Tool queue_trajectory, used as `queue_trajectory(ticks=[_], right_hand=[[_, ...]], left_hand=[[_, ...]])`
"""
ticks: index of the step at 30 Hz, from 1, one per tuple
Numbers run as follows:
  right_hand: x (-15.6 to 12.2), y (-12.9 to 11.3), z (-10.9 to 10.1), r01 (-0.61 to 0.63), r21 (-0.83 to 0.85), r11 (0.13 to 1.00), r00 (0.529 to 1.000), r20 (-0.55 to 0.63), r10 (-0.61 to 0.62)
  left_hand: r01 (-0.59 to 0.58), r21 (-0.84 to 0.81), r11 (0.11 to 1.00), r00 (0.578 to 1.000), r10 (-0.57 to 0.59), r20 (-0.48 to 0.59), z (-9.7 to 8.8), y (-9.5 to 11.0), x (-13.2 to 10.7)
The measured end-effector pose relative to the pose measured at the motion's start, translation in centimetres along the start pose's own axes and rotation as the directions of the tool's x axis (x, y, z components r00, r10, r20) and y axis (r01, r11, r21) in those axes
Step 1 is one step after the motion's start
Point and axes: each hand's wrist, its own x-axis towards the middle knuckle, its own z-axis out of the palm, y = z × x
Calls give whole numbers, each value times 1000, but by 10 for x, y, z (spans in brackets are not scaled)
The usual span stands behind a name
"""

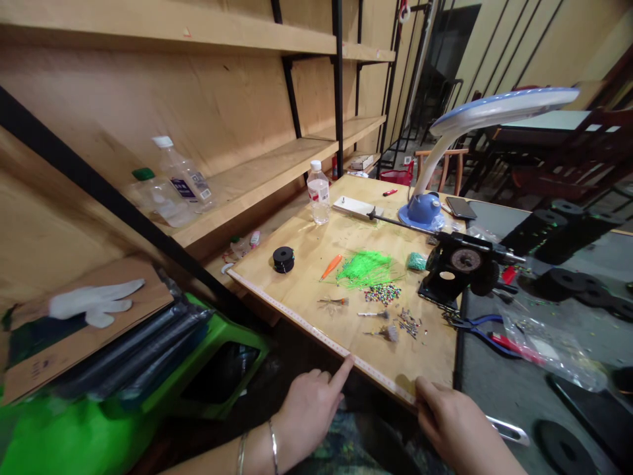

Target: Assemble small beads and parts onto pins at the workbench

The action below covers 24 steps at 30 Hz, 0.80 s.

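Measuring strip (297, 319) along the near edge of the wooden table (302, 284).
A black spool (283, 259) is stood at left, beyond the strip. The strip is met by the left hand's (309, 408) extended forefinger; nothing is seen gripped. Green strands (366, 267) and beads (383, 294) are heaped separately, presumably for easy picking. The curled right hand (452, 419) is set at the edge, perhaps for steadying; its grip cannot be told.

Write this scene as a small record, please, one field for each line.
Left hand: index finger extended at the measuring strip
Right hand: fingers curled at the wooden table's near edge; grip unclear
Strip position: along that edge
Table middle: green strands, colourful beads, orange tapered piece
Picture left: black spool
Farther back: white-capped bottle, desk lamp
Picture right: black machine, blue-handled pliers
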Motion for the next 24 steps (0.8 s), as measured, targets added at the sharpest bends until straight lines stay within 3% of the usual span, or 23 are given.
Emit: queue_trajectory(ticks=[5,8,10,12,14,16,19,21,24], right_hand=[[-1,-2,-3,-33,5,999,999,26,33],[-1,-4,-8,-57,53,997,998,4,57],[-2,-6,-12,-61,124,990,998,-22,65],[-2,-6,-16,-72,205,976,995,-53,84],[-3,-7,-21,-76,282,956,992,-77,102],[-5,-7,-25,-57,356,933,991,-96,98],[-10,-8,-32,-20,461,887,990,-115,83],[-13,-8,-36,-19,534,845,989,-116,96],[-17,-6,-40,-16,695,719,989,-96,115]], left_hand=[[-11,-23,1000,999,10,-37,0,-3,-3],[-75,-126,989,986,54,-158,0,-10,-3],[-167,-216,962,943,91,-320,-4,-12,0],[-281,-293,914,872,115,-476,-11,-6,4],[-386,-376,842,829,138,-542,-22,8,10],[-433,-486,759,851,167,-498,-31,25,17],[-339,-702,627,940,208,-269,-37,48,30],[-265,-797,543,956,258,-142,-37,57,39],[-220,-873,436,952,293,-93,-38,59,48]])
